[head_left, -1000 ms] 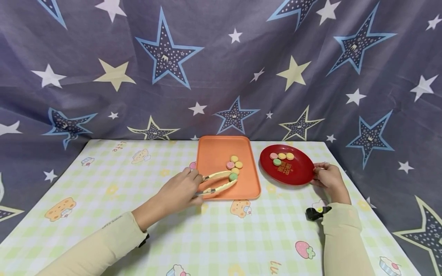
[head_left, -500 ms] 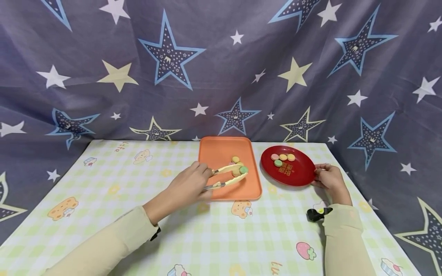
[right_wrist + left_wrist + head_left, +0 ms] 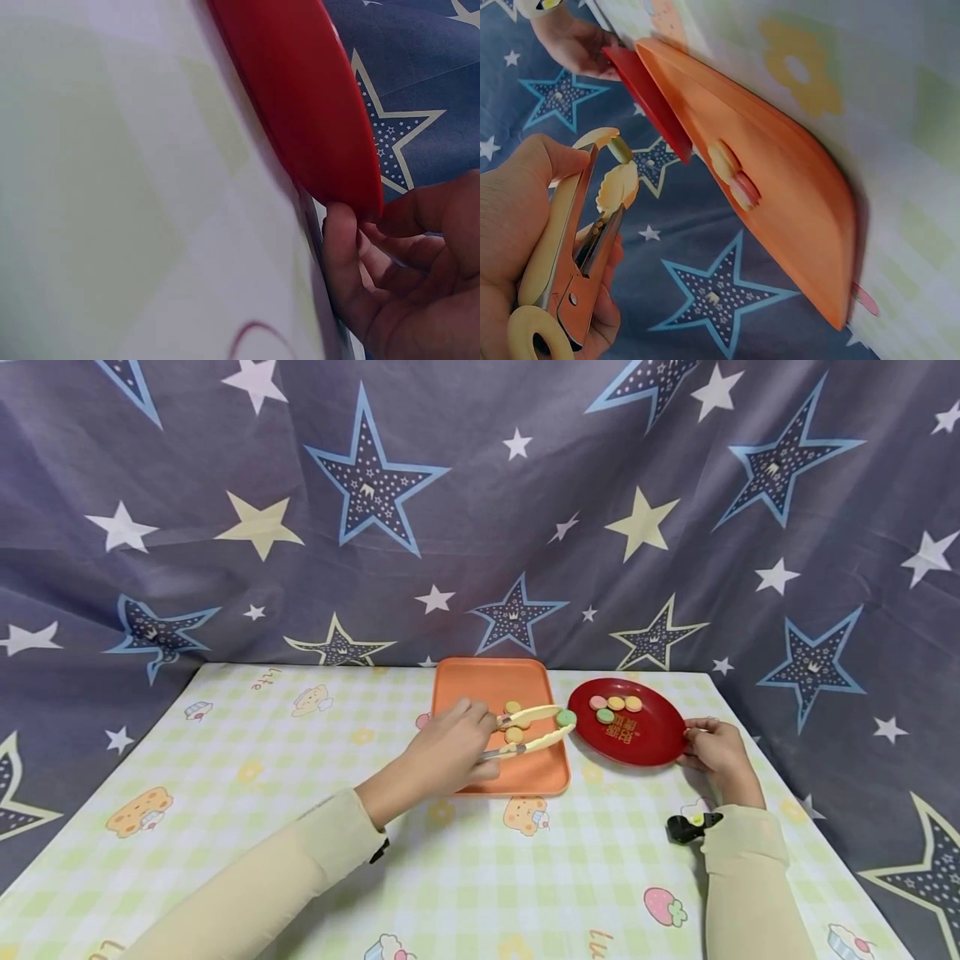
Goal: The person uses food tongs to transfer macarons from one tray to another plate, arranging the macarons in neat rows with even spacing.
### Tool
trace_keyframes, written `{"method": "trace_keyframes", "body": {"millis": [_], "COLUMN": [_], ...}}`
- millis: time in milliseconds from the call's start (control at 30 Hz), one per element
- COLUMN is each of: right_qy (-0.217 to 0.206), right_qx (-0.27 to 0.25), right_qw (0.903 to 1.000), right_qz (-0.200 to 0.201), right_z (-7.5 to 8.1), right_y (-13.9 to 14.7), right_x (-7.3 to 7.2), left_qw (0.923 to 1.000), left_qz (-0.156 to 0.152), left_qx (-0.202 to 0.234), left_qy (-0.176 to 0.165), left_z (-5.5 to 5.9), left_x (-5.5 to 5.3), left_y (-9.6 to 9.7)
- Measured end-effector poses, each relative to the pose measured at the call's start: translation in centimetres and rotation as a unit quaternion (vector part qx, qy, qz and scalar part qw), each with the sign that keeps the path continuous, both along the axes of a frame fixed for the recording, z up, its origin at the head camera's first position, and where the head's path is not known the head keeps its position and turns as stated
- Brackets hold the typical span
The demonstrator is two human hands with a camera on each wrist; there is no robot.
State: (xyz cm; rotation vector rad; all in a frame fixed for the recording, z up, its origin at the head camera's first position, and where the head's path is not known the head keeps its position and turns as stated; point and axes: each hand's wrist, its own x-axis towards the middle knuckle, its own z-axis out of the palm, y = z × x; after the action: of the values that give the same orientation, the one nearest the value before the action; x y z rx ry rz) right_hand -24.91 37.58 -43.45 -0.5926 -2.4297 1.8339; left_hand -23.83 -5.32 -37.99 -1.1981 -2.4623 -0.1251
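Observation:
My left hand (image 3: 446,747) grips a pair of tongs (image 3: 574,262) with pale yellow tips and metal arms. Between the tips is a green macaron (image 3: 566,718), held above the gap between the orange tray (image 3: 487,672) and the red plate (image 3: 652,739). My right hand (image 3: 720,756) pinches the plate's right rim, fingers at the edge in the right wrist view. On the plate lie pink, yellow and green macarons (image 3: 615,702). Yellow macarons (image 3: 513,735) sit in the tray, partly hidden behind the tongs; a pink macaron (image 3: 745,191) shows there in the left wrist view.
A checked tablecloth (image 3: 450,885) with cartoon prints covers the table. Behind it hangs a dark curtain (image 3: 480,485) with stars. The tray's raised rim stands close to the plate's left edge.
My left hand has lifted the green macaron from the tray with the tongs and carried it right, towards the plate. The right hand has stayed at the plate's rim.

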Motion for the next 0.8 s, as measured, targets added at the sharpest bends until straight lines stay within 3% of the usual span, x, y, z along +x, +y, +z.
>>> {"method": "trace_keyframes", "body": {"millis": [333,800], "right_qy": [0.001,-0.001], "right_qx": [-0.001,-0.006], "right_qw": [1.0000,1.0000], "right_qz": [0.003,0.006], "right_z": [-0.1,0.0], "right_y": [0.2,0.3], "right_x": [0.0,-0.1], "left_qw": [0.9997,0.9985], "left_qz": [0.002,0.001], "left_qx": [-0.022,-0.054], "left_qy": [0.000,0.010], "left_z": [0.3,-0.2], "left_x": [-0.4,-1.9], "left_y": [4.3,10.3]}}
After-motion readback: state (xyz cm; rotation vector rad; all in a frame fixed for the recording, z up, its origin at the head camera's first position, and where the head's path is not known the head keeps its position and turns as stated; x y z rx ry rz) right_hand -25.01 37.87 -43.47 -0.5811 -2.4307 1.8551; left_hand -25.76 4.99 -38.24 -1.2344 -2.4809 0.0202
